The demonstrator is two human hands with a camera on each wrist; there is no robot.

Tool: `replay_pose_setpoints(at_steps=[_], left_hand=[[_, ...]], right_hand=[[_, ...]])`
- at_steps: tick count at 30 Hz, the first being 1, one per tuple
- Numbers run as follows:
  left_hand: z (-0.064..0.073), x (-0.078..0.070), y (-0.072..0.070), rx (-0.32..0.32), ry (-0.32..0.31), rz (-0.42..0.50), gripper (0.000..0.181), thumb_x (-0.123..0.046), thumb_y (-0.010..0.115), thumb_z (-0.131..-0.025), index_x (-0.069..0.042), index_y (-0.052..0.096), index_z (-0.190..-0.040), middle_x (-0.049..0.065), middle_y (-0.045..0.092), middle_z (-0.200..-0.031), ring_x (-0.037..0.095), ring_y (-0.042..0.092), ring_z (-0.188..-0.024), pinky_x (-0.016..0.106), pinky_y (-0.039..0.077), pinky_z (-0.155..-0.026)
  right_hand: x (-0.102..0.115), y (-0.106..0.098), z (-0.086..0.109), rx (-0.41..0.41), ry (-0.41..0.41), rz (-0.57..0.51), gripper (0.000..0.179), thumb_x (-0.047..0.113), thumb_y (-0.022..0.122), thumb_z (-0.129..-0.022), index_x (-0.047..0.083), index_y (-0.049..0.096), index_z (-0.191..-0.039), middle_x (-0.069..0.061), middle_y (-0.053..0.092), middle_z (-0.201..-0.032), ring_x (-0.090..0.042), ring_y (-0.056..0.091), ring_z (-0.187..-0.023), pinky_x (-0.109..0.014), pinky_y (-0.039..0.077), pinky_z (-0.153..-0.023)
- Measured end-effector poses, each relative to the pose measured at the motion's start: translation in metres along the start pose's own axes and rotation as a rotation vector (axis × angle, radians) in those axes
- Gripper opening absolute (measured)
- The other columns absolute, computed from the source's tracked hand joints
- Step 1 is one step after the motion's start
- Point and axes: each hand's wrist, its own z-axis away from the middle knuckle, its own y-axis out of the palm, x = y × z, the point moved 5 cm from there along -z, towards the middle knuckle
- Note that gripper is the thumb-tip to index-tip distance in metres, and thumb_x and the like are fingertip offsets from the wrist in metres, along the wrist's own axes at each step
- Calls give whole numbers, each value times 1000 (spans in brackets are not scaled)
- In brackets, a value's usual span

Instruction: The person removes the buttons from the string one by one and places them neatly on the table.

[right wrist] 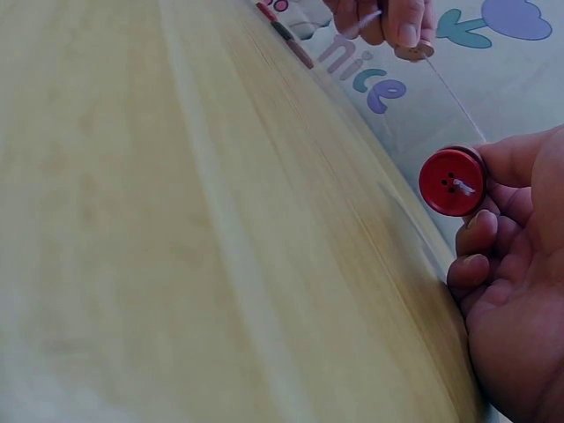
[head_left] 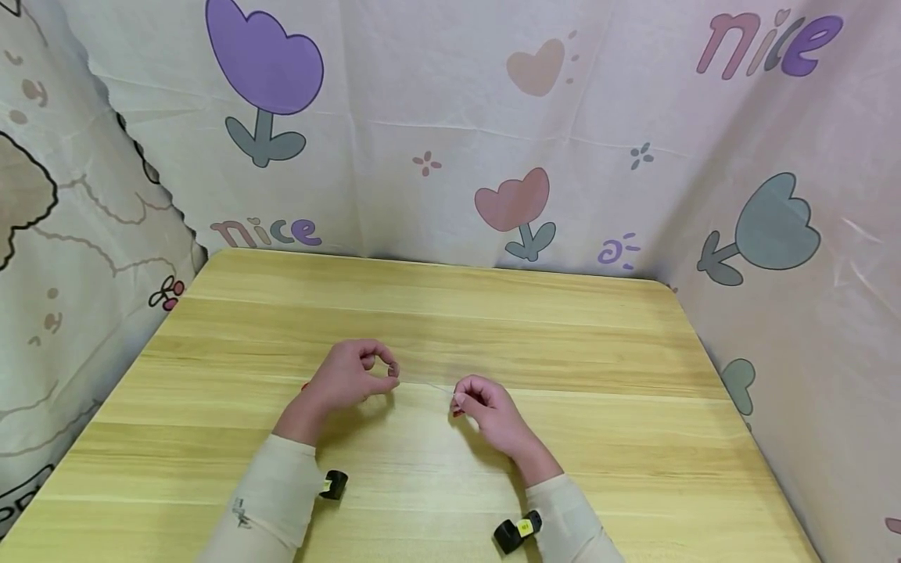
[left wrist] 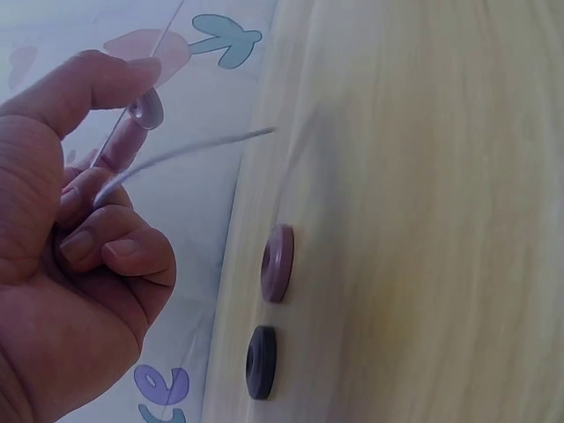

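My left hand (head_left: pixel 355 374) pinches a small button (left wrist: pixel 148 110) between thumb and forefinger, over the table. A thin whitish string (left wrist: pixel 185 152) runs through this hand, and its loose end sticks out past the curled lower fingers. From there the string stretches taut to my right hand (head_left: pixel 490 413). The right thumb and fingers grip a red button (right wrist: pixel 434 187) with several holes; a frayed knot of the string sits on its face. The rim of another button (right wrist: pixel 464 151) shows just behind the red one, and the fingers hide part of it.
On the wooden table (head_left: pixel 598 352), a mauve button (left wrist: pixel 280 264) and a black button (left wrist: pixel 263 363) lie in a row beyond the left hand. A red edge (head_left: pixel 305 386) peeks out behind the left wrist. Patterned cloth (head_left: pixel 422 94) hangs behind the table and at its sides.
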Motion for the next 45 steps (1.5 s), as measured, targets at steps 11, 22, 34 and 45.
replay_pose_setpoints(at_steps=[11,22,34,45], left_hand=[[3,6,-12,-1,-68,140,19,-7,83,-80,-9,70,-93,1,23,-67,16,35,-53,28,46,-52],[4,10,-30,-60,0,-14,18,-14,83,-81,-13,70,-94,-2,25,-64,16,26,-55,28,28,-48],[8,16,-43,-110,2,-69,19,-17,84,-80,-14,71,-94,-2,29,-63,15,30,-56,31,32,-53],[12,23,-53,-131,-46,-12,21,-18,83,-82,-12,70,-97,-2,26,-64,13,29,-49,28,32,-44]], right_hand=[[0,-1,0,1,-4,9,18,8,54,-104,-7,59,-96,-25,61,-94,-30,62,-87,-41,53,-84],[2,0,-1,3,-11,1,19,8,54,-104,-8,59,-96,-26,61,-94,-29,61,-87,-41,54,-84],[1,0,-2,1,6,-7,18,1,49,-104,-13,57,-97,-31,60,-95,-30,61,-87,-43,54,-83],[0,1,0,0,-9,-13,19,8,54,-103,-9,59,-95,-26,61,-93,-26,61,-86,-43,54,-84]])
